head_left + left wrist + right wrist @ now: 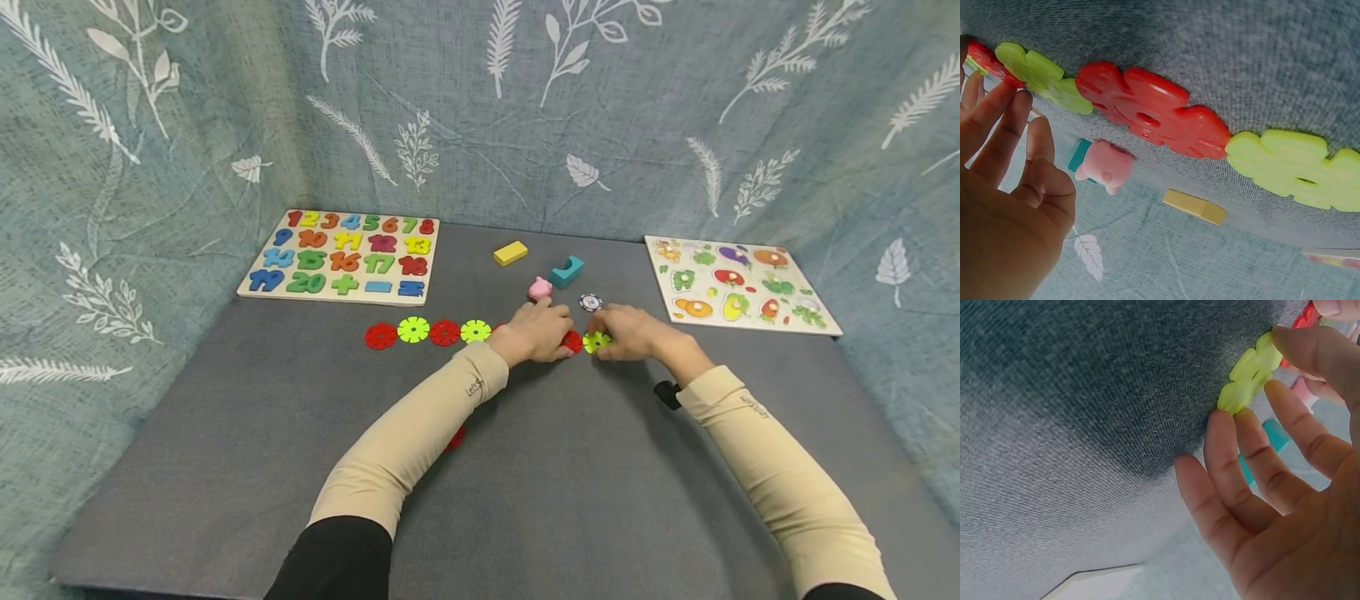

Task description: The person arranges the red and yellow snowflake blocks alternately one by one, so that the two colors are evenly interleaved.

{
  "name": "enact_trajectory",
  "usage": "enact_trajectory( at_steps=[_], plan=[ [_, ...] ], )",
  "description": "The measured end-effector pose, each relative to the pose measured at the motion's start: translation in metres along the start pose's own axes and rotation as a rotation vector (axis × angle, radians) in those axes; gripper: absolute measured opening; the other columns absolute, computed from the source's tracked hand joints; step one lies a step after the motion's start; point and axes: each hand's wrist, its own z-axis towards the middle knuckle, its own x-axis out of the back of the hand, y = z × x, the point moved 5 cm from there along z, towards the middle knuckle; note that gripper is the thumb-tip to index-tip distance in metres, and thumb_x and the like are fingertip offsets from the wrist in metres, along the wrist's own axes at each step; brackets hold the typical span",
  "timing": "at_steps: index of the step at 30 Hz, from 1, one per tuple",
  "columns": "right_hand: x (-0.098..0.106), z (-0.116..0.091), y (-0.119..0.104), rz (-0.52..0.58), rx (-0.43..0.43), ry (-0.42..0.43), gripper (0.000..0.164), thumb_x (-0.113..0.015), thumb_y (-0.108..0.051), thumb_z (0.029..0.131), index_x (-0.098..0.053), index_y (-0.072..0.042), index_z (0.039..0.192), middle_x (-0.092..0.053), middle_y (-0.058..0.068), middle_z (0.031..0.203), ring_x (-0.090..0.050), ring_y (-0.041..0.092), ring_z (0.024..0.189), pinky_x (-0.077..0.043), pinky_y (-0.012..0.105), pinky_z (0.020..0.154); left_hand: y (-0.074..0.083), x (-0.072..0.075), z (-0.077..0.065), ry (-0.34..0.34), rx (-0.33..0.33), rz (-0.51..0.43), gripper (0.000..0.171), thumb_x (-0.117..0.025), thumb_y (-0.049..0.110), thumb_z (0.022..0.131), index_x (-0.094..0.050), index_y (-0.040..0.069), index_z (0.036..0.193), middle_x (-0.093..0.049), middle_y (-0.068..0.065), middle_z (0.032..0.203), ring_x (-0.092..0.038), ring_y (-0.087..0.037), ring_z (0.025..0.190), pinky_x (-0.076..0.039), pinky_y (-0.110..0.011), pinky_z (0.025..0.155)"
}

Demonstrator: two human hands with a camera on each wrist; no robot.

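Discs [413, 330] — red and lime — are lying in a row across the grey table [225, 467], starting near the number board [360, 292]. My left hand [534, 332] is pinching a red disc [573, 342]; just beside it, my right hand [632, 332] is gripping the lime disc [597, 342] at the row's end.

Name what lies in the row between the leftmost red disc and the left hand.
In the head view: a first lime disc, a red disc, then a second lime disc; the left hand mostly hides a further red disc.
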Motion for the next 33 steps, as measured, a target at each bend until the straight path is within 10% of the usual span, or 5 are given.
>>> enact_trajectory(
  at_steps=[33],
  plan=[
    [-0.003, -0.014, -0.005, 0.004, 0.0, 0.091, 0.037, -0.069, -0.026, 0.087, -0.062, -0.006, 0.117, -0.062, 0.012, 0.116, -0.059, 0.026, 0.1, -0.048, 0.048, 0.088, -0.006, -0.003, -0.003, -0.01, -0.005, -0.06, 0.054, -0.053, 0.05, 0.094, -0.051, 0.02, 0.139, -0.047, 0.001, 0.144, -0.045, -0.022, 0.124, -0.047, -0.037, 0.098]
  ],
)
